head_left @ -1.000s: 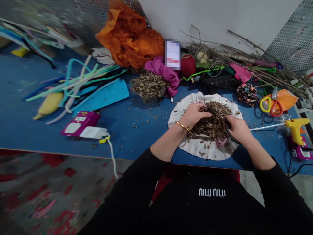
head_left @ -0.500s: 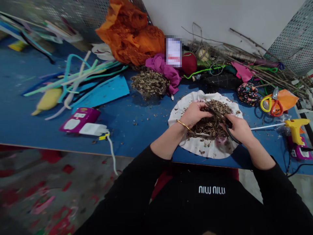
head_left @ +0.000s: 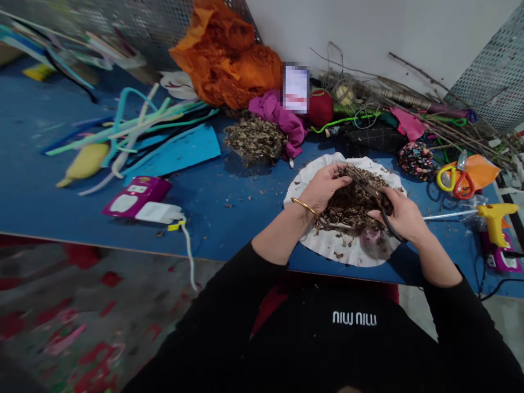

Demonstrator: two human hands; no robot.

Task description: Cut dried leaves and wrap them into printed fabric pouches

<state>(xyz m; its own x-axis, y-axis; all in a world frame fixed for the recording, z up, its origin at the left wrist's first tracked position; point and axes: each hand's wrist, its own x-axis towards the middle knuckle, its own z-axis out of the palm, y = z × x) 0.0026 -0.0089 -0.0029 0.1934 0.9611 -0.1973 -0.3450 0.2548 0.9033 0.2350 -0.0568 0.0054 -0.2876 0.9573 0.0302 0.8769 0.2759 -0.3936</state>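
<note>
Holding dark scissors [head_left: 372, 190] over a heap of brown shreds [head_left: 351, 206], head cam view.
Right hand [head_left: 404, 216], at 3 o'clock on the white cloth [head_left: 354, 257], has its fingers curled round the scissor handles, blades aimed roughly at 10. Left hand [head_left: 323, 187] sits at 10 o'clock, thumb and fingers slightly parted at the shreds; can't tell if it's pinching any. Heap's mid-cloth, yellow glue gun [head_left: 494, 222] off at 3.
</note>
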